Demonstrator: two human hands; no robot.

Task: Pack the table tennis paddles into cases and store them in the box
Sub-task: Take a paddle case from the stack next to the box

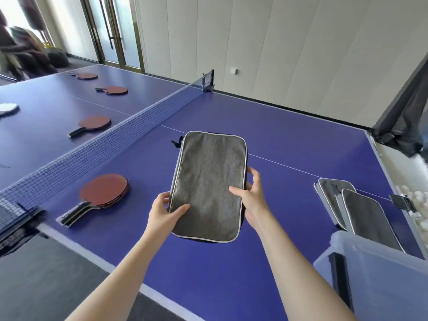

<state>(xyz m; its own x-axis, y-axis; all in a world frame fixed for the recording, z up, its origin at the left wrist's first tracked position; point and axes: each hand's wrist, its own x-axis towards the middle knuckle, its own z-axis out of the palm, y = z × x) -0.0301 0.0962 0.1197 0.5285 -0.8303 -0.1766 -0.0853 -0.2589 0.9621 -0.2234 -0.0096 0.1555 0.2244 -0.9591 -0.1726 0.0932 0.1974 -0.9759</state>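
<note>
From the head camera, two bare hands hold a grey paddle case (207, 186) over the blue bench (289, 140). The left hand (166, 209) grips the case's near left edge, with its thumb on top. The right hand (251, 193) grips the right edge, thumb on top, and its fingers (253, 173) curl round the side. The case lies flat with its grey side up. It has a pale trim all round and a black zip pull (177, 141) at its far left corner. I cannot tell if a paddle is inside.

To the left, a stack of red paddles (104, 189) lies on the bench just beside the net (115, 135). More single red paddles (93, 123) lie apart on the far side of the net. To the right, a pile of grey cases (354, 205) lies near the bench's edge. A clear plastic box (382, 274) sits at the near right corner, partly in front of that pile. White balls (416, 198) lie past the right edge.
</note>
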